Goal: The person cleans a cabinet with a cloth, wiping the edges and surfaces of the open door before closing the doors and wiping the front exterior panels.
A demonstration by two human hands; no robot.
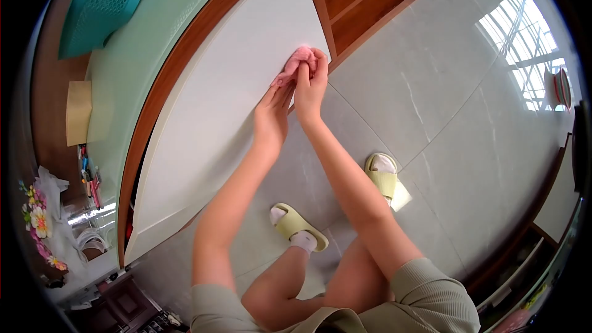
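Observation:
A crumpled pink cloth (298, 61) is pressed against the white cabinet front (228, 68), close to its far corner. My right hand (312, 86) is closed on the cloth, with its fingers bent around the right side. Just below and left of it, my left hand (272, 118) has its fingers stretched out along the white panel. Its fingertips reach the cloth's lower end; whether they press on the cloth or only on the panel, I cannot tell.
A brown wooden edge frames the cabinet under a pale green top (154, 31). On it are a teal basket (108, 3), a tan box (78, 113), pens (92, 185) and artificial flowers (40, 222). My green slippers (295, 225) rest on grey floor tiles (431, 105).

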